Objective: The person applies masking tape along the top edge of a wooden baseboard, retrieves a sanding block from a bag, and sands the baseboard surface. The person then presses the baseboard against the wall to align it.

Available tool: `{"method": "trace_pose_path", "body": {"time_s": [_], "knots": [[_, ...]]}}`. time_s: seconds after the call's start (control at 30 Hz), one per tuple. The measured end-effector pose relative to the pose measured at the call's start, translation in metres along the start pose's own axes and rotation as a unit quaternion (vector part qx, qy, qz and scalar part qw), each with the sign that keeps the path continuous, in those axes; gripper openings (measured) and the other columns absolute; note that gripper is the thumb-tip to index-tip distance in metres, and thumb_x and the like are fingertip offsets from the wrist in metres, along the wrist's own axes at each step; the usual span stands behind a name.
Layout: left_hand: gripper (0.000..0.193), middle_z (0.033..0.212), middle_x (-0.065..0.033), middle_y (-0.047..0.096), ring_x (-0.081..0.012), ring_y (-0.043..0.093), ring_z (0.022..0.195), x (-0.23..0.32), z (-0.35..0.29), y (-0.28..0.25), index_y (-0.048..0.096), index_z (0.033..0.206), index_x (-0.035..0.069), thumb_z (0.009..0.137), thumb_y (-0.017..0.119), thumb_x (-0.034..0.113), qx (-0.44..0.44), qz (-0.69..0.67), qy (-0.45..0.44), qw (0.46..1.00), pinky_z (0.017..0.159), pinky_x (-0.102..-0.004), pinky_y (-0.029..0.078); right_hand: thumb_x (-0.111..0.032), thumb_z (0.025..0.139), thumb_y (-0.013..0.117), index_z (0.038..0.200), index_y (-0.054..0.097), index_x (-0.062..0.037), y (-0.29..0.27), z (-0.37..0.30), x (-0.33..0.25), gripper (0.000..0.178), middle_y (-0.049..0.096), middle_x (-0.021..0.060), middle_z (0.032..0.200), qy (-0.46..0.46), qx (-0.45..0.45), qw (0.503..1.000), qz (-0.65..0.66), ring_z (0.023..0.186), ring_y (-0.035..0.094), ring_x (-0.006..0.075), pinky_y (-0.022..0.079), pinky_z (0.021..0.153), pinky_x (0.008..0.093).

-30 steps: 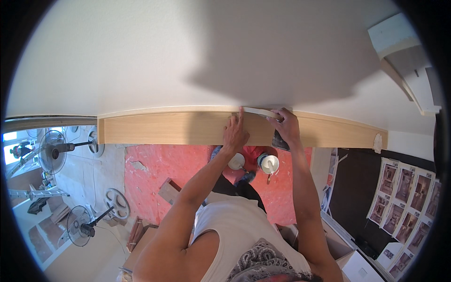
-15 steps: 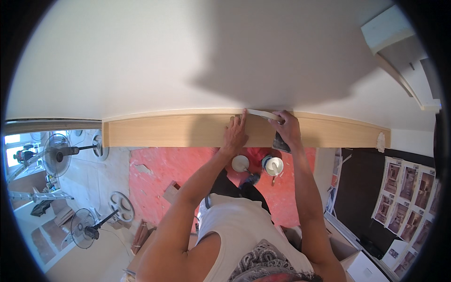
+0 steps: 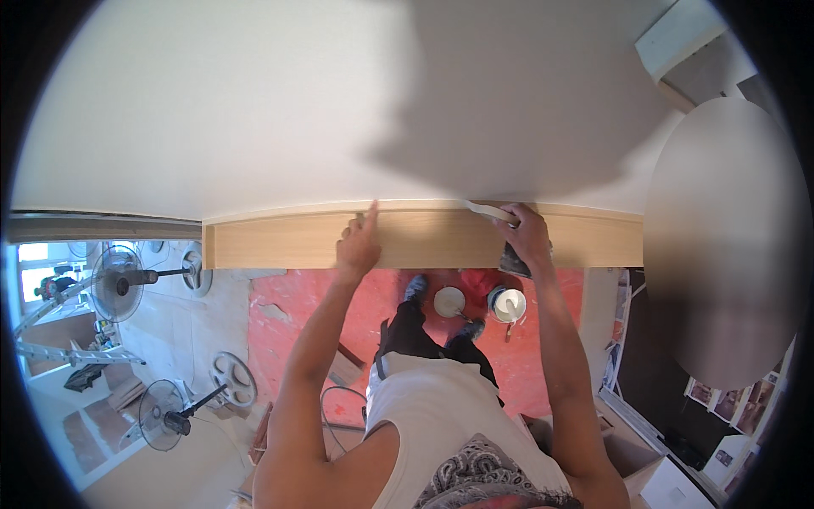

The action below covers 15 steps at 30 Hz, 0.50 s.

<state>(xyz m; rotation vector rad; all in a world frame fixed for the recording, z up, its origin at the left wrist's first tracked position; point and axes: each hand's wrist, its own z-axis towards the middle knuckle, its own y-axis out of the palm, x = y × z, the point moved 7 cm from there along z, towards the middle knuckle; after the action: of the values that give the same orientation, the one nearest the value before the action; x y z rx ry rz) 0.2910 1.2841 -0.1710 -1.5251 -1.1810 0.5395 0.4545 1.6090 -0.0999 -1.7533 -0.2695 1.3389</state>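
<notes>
A pale strip of tape (image 3: pixel 482 209) runs from the seam between the white wall (image 3: pixel 280 127) and the top of the light wooden trim board (image 3: pixel 441 242) to my right hand (image 3: pixel 529 236). That hand is closed on the tape's free length. Under its palm is a dark flat thing (image 3: pixel 513 260), partly hidden, whose kind I cannot make out. Further left, my left hand (image 3: pixel 359 248) holds nothing. Its index finger is stretched out to touch the seam at the board's top edge, while its other fingers are partly bent.
Below the board, two white buckets (image 3: pixel 509 304) stand on the red floor covering (image 3: pixel 297 339) near my feet. Two fans (image 3: pixel 119 282) and a ladder (image 3: pixel 80 354) are at left. A large blurred oval (image 3: pixel 729 246) blocks much of the right side. Boxes (image 3: pixel 632 433) lie at lower right.
My left hand has slid left along the board's top edge, away from the right hand. The right hand still grips the tape. A blurred oval has come into view at right.
</notes>
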Motion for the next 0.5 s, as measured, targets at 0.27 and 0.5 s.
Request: {"method": "trace_pose_path", "body": {"time_s": [0.27,0.5], "knots": [[0.061,0.140,-0.0283,0.055,-0.0432,0.050,0.133,0.021,-0.026,0.009,0.053,0.138,-0.008,0.083,0.065,0.015,0.399,-0.069,0.172,0.898,0.112,-0.0539,0.040,-0.028,0.082,0.078,0.109,0.073,-0.0076,0.023,-0.003,-0.003,0.034,0.074,0.0142,0.104,-0.035,0.003,0.999,-0.018,0.097,0.071,0.0339,0.055,0.086,0.0425],[0.095,0.159,-0.0256,0.030,-0.0431,0.024,0.150,0.142,-0.006,0.037,0.023,0.157,-0.002,0.075,0.068,0.015,0.152,-0.132,0.166,0.965,0.122,-0.0527,0.023,-0.027,0.084,0.076,0.111,0.071,-0.0074,0.029,-0.012,-0.017,0.034,0.073,0.0139,0.106,-0.017,0.003,0.999,-0.043,0.099,0.070,0.0334,0.055,0.086,0.0426]]}}
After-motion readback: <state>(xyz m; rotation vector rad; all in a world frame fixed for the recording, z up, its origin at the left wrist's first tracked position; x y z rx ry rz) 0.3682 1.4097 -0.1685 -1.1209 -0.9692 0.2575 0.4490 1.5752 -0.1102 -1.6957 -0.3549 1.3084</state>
